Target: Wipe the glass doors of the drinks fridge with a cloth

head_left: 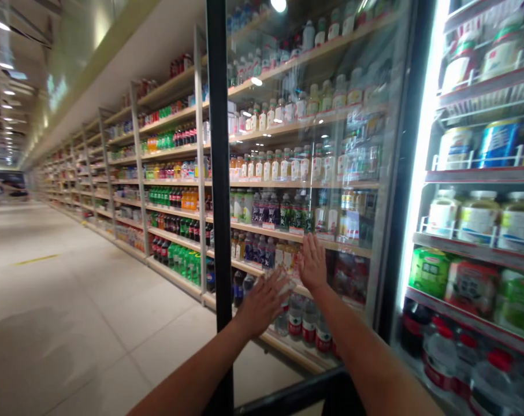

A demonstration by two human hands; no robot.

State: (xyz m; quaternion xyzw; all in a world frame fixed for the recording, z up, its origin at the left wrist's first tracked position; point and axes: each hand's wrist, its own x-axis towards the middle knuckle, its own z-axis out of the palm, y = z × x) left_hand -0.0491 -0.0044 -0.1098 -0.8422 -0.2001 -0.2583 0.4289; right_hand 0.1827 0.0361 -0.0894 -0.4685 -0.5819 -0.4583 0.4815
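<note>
A fridge's glass door [274, 75] in a black frame stands swung out in front of me. My left hand [264, 300] lies flat at the glass, fingers stretched out and partly blurred. A whitish patch shows by its fingertips; whether it is a thin cloth or a reflection I cannot tell. Higher and to the right, my right hand [312, 263] is held flat with straight fingers, palm toward the pane. Neither hand is seen gripping the black door frame [220, 173]. Bottles on shelves show through the glass.
To the right is the lit fridge interior with cans [498, 143], juice bottles [478, 216], green packs [430, 270] and red-capped bottles [443, 352]. Long drink shelves [170, 150] run back along the left. A pale tiled floor [71, 323] lies beside them.
</note>
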